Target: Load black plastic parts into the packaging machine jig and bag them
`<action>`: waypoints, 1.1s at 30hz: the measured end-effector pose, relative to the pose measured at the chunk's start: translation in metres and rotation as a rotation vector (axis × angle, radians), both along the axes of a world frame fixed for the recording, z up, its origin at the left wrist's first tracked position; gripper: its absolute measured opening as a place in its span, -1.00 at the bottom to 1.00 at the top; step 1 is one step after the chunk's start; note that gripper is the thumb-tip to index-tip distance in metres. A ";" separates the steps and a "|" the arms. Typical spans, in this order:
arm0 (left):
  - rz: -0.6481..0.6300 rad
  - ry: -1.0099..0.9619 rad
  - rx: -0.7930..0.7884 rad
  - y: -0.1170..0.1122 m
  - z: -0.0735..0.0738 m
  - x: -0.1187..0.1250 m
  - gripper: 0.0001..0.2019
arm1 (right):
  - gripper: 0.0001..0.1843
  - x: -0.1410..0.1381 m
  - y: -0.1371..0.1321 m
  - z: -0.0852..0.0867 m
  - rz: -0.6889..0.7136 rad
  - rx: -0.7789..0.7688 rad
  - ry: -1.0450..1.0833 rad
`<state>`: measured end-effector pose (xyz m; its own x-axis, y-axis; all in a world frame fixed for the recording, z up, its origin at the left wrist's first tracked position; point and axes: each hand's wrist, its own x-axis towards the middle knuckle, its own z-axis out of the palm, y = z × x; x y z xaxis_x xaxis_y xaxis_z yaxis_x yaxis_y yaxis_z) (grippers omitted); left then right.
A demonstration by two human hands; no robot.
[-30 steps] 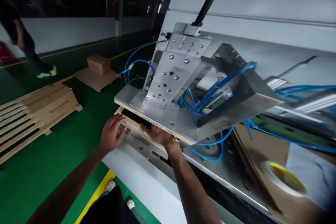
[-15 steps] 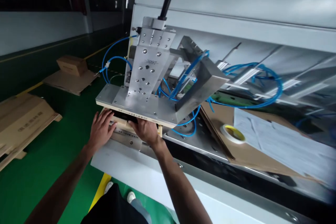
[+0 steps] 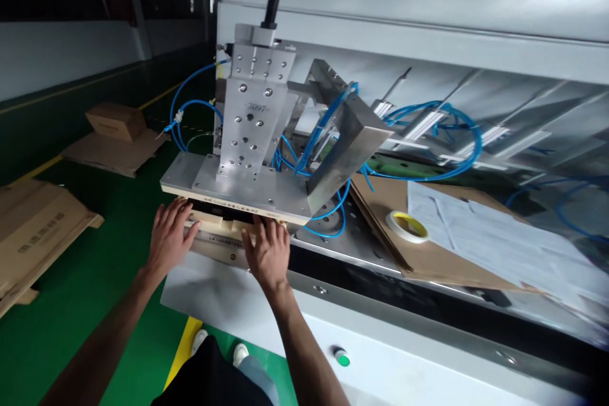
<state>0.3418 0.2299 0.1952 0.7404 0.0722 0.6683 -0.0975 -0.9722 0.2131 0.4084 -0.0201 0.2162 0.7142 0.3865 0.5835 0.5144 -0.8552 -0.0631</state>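
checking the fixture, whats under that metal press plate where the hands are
Under the metal press plate lies a tan fixture block with a black part on it. The left hand and right hand rest on its front edge; farther back is covered.

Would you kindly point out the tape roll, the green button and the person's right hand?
tape roll point(image 3: 407, 226), head view, on its front rim.
green button point(image 3: 341, 359), head view, on its cap.
right hand point(image 3: 268, 254), head view, on its back.

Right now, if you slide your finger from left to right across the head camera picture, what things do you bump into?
flat cardboard box → left hand → right hand → green button → roll of tape → white paper sheets
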 end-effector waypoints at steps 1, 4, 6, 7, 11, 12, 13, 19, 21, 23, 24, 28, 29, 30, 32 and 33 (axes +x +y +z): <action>0.001 0.005 0.011 0.001 0.001 0.001 -0.54 | -0.46 -0.001 -0.004 -0.003 -0.014 0.000 -0.024; -0.002 0.026 0.061 0.002 0.004 0.004 -0.57 | -0.45 0.001 -0.010 -0.005 -0.002 -0.017 -0.063; 0.010 0.037 0.083 0.003 0.007 0.006 -0.58 | -0.45 0.002 -0.009 -0.002 -0.003 -0.022 -0.077; 0.016 0.045 0.086 0.004 0.009 0.007 -0.59 | -0.45 0.002 -0.008 -0.001 -0.003 -0.020 -0.078; 0.011 0.060 0.092 0.006 0.014 0.009 -0.54 | -0.45 -0.003 -0.009 0.002 -0.042 0.015 -0.043; 0.001 0.061 0.095 0.006 0.014 0.010 -0.53 | -0.45 -0.005 -0.011 0.001 -0.050 0.011 -0.040; -0.008 0.062 0.096 0.006 0.014 0.010 -0.52 | -0.44 -0.006 -0.012 0.000 -0.050 -0.002 -0.047; 0.037 0.067 0.109 0.004 0.014 0.017 -0.52 | -0.43 -0.001 -0.016 -0.001 0.019 -0.042 -0.074; 0.036 0.065 0.116 0.006 0.017 0.018 -0.52 | -0.42 0.000 -0.014 0.003 0.025 -0.029 -0.028; 0.016 0.049 0.107 0.007 0.017 0.013 -0.55 | -0.43 -0.007 -0.014 0.006 0.009 0.009 0.009; 0.003 0.021 0.090 0.007 0.013 0.006 -0.56 | -0.44 -0.016 -0.016 0.006 -0.001 0.041 0.018; 0.015 -0.184 -0.081 -0.008 -0.026 -0.039 -0.54 | -0.53 -0.077 -0.036 -0.008 0.060 0.203 0.040; 0.020 -0.205 -0.123 -0.018 -0.041 -0.055 -0.53 | -0.57 -0.097 -0.044 -0.014 0.092 0.244 0.052; -0.005 -0.202 -0.153 -0.032 -0.056 -0.071 -0.53 | -0.61 -0.119 -0.053 -0.021 0.116 0.285 0.064; -0.109 -0.147 -0.196 -0.072 -0.082 -0.105 -0.57 | -0.66 -0.160 -0.075 -0.035 0.150 0.348 0.096; -0.201 -0.083 -0.210 -0.098 -0.092 -0.120 -0.62 | -0.67 -0.177 -0.089 -0.041 0.148 0.368 0.110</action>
